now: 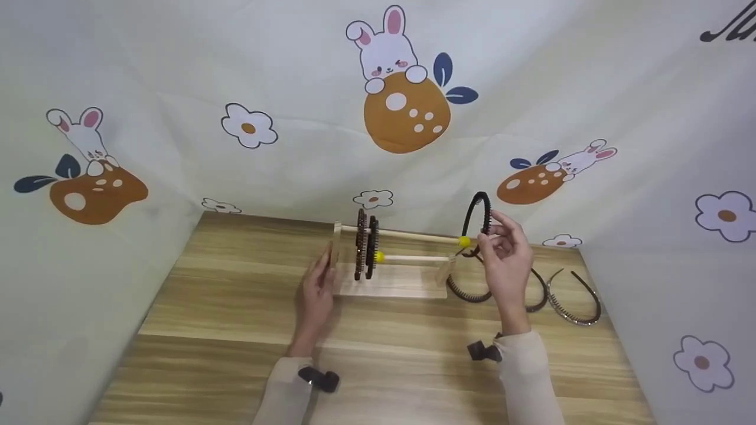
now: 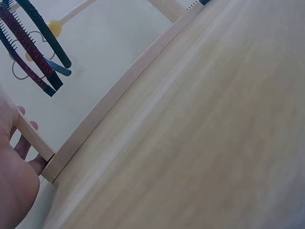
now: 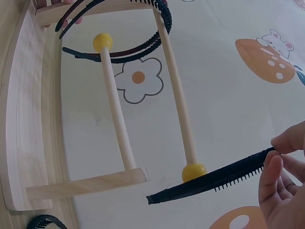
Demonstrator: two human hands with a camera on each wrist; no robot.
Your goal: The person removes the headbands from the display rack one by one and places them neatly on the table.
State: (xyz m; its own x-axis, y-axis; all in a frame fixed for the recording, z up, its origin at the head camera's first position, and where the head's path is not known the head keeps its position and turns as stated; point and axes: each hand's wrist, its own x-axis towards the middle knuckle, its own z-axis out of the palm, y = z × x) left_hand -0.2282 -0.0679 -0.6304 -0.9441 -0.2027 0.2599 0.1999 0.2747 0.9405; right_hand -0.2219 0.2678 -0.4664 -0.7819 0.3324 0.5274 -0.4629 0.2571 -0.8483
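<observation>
A small wooden rack (image 1: 390, 287) with two dowels tipped by yellow balls stands on the table. My left hand (image 1: 318, 295) grips its left end board, fingers wrapped behind the wood in the left wrist view. Toothed dark headbands (image 1: 360, 254) hang on the upper dowel near that end; one is speckled reddish in the left wrist view. My right hand (image 1: 509, 251) pinches a black toothed headband (image 3: 214, 179) between thumb and fingers. This headband is upright beside the yellow ball (image 3: 194, 172) at the upper dowel's free end; whether they touch, I cannot tell.
Right of the rack lie a black toothed headband (image 1: 469, 297), a dark one (image 1: 538, 306) partly behind my right wrist, and a glittery one (image 1: 582, 322). Behind the wood-grain table (image 1: 236, 319) hangs a printed cloth (image 1: 295, 71), which also closes both sides.
</observation>
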